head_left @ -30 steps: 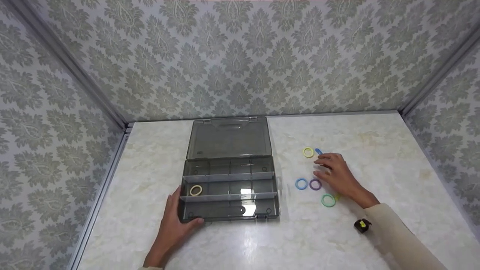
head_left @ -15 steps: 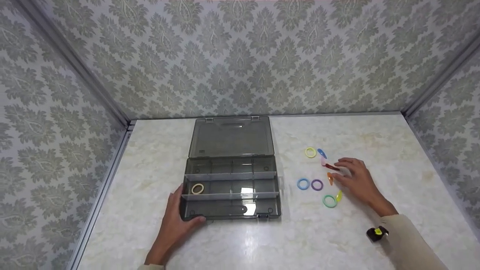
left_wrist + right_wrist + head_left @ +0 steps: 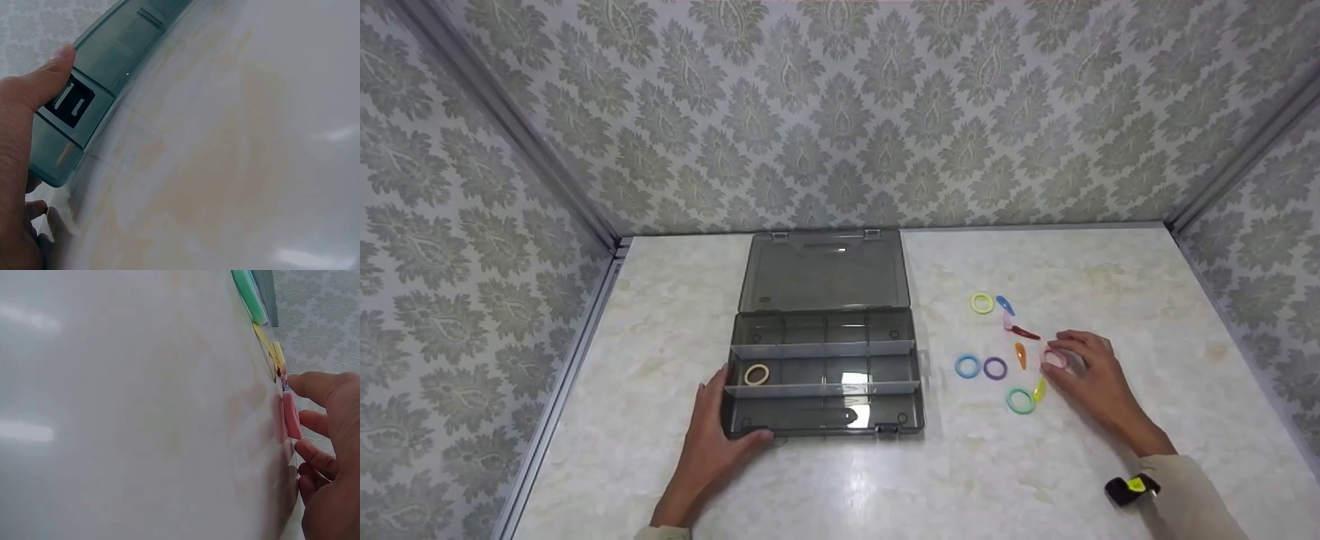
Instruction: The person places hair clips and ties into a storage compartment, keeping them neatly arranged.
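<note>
My left hand point(image 3: 712, 442) grips the near left corner of a smoky-grey divided storage box point(image 3: 825, 411), its thumb on the front wall. In the left wrist view, that thumb lies beside the box's latch point(image 3: 72, 102). A beige hair tie point(image 3: 756, 374) sits in the middle row. To the right, my right hand point(image 3: 1099, 382) has thumb and fingertips round a pink hair tie point(image 3: 291, 415) at the tabletop. Beside it lie an orange snap clip point(image 3: 1021, 356), a yellow snap clip point(image 3: 1039, 390) and a red snap clip point(image 3: 1024, 332).
Purple point(image 3: 995, 368), blue point(image 3: 967, 366), green point(image 3: 1020, 400) and yellow hair ties point(image 3: 982, 303) lie between box and right hand. A blue snap clip point(image 3: 1005, 305) is farther back. The box lid point(image 3: 826, 271) lies folded back toward the patterned wall point(image 3: 847, 112).
My right hand has moved toward me and to the right, from near the blue and red clips to the pink hair tie. The left hand stays at the box corner.
</note>
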Tool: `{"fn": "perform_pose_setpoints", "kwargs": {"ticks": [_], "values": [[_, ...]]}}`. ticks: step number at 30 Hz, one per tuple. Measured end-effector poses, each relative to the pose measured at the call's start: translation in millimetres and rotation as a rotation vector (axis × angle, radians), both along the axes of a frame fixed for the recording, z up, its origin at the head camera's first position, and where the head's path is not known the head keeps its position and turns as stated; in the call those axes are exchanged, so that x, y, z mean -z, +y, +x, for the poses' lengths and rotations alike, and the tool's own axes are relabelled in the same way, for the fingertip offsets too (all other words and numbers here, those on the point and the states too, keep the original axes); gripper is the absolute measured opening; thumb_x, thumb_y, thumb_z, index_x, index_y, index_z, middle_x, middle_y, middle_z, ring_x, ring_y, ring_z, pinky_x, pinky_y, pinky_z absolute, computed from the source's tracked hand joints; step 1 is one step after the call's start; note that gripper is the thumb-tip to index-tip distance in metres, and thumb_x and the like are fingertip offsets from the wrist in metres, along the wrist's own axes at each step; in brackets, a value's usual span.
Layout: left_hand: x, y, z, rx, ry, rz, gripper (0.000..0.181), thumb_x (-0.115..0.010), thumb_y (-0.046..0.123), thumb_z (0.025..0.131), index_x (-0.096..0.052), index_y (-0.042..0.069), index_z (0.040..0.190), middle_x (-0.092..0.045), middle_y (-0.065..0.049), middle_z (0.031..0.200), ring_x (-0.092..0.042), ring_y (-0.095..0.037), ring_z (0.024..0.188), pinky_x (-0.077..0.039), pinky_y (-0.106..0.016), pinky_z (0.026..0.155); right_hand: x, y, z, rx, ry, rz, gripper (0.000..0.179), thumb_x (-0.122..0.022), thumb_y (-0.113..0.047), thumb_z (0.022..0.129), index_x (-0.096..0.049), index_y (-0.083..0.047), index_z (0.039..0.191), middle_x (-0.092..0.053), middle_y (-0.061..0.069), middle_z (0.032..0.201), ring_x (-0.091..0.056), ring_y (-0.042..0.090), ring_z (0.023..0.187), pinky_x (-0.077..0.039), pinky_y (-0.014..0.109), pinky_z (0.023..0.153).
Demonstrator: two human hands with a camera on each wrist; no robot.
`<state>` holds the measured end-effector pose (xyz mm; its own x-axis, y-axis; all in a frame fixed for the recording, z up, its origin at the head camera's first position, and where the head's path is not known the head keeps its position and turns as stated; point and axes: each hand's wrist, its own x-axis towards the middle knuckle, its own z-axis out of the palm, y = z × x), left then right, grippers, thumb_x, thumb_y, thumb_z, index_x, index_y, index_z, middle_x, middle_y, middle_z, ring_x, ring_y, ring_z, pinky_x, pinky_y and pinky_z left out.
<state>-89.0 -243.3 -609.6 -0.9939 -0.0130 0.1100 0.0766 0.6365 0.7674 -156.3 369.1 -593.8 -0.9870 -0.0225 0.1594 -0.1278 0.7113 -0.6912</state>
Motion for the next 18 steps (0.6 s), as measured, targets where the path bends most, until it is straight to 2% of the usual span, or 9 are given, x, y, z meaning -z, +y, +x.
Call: {"fn": "perform_pose_setpoints", "kwargs": {"ticks": [6, 8, 11, 14, 16, 18], "values": [[0.7, 1.6, -0.1, -0.002, -0.019, 0.006, 0.131, -0.099, 0.054, 0.077, -0.022, 0.015, 0.176, -0.034, -0.016, 0.177, -0.025, -0.038, 0.166, 0.002, -0.048, 0.139, 7.0, 3, 6.9, 0.01, 0.043, -0.005, 0.047, -0.087, -0.018, 0.098, -0.071, 0.003, 0.137, -0.055, 0.024, 0.152, -0.038, 0.045, 0.148, -0.036, 0.073, 0.119], [1.1, 1.3, -0.2, -0.001, -0.018, 0.003, 0.131, -0.1, 0.053, 0.077, -0.022, 0.015, 0.176, -0.034, -0.016, 0.177, -0.026, -0.037, 0.166, 0.002, -0.048, 0.139, 9.7, 3, 7.9, 0.013, 0.061, -0.003, 0.047, -0.087, -0.016, 0.098, -0.071, 0.003, 0.137, -0.056, 0.023, 0.152, -0.039, 0.044, 0.148, -0.036, 0.067, 0.12], [1.2, 0.5, 0.1, -0.001, -0.01, -0.003, 0.131, -0.099, 0.053, 0.078, -0.023, 0.013, 0.176, -0.034, -0.017, 0.176, -0.026, -0.039, 0.166, 0.001, -0.049, 0.139, 13.5, 2, 7.9, 0.016, 0.089, 0.004, 0.045, -0.087, -0.014, 0.097, -0.072, 0.003, 0.135, -0.057, 0.021, 0.15, -0.04, 0.041, 0.146, -0.035, 0.042, 0.125], [0.6, -0.6, 0.6, -0.001, -0.01, -0.013, 0.13, -0.098, 0.054, 0.079, -0.022, 0.013, 0.176, -0.033, -0.018, 0.177, -0.025, -0.04, 0.166, 0.001, -0.049, 0.139, 15.8, 0, 7.1, 0.012, 0.13, -0.004, 0.043, -0.088, -0.01, 0.095, -0.073, 0.004, 0.133, -0.059, 0.021, 0.147, -0.042, 0.04, 0.143, -0.027, 0.014, 0.117], [0.0, -0.6, 0.8, -0.002, -0.017, -0.023, 0.129, -0.097, 0.055, 0.08, -0.021, 0.014, 0.176, -0.033, -0.018, 0.177, -0.024, -0.04, 0.166, 0.001, -0.049, 0.139, 16.7, 0, 6.3, 0.011, 0.152, -0.005, 0.043, -0.088, -0.007, 0.094, -0.073, 0.005, 0.132, -0.06, 0.022, 0.146, -0.043, 0.04, 0.142, -0.022, 0.004, 0.111], [-0.6, -0.2, 0.7, -0.003, -0.025, -0.03, 0.129, -0.096, 0.056, 0.081, -0.021, 0.015, 0.176, -0.032, -0.018, 0.177, -0.023, -0.04, 0.167, 0.001, -0.049, 0.139, 16.5, -1, 6.2, 0.011, 0.164, -0.008, 0.044, -0.089, -0.005, 0.093, -0.073, 0.007, 0.132, -0.06, 0.023, 0.145, -0.044, 0.041, 0.141, -0.021, 0.002, 0.11]]}}
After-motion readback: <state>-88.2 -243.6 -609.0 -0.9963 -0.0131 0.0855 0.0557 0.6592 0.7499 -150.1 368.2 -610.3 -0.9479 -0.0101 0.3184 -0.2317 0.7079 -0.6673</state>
